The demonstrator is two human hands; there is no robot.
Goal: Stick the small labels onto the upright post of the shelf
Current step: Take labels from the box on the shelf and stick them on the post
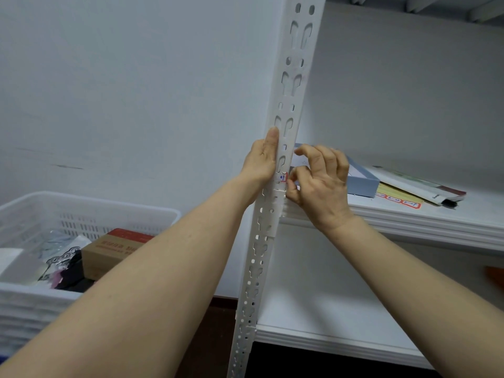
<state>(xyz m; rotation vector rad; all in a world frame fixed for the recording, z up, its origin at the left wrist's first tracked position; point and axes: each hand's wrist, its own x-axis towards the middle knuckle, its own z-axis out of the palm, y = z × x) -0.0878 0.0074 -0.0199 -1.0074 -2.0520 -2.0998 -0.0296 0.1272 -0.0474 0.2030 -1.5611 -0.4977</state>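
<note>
Head: right hand (319, 181) pinches label (283, 177); left hand (263, 159) presses post (293, 85).

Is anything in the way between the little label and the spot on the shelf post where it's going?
Nothing visible. The label lies against the post, pinched at its right edge by the right hand. The left hand rests along the post's left edge, beside the label, not over it.
</note>
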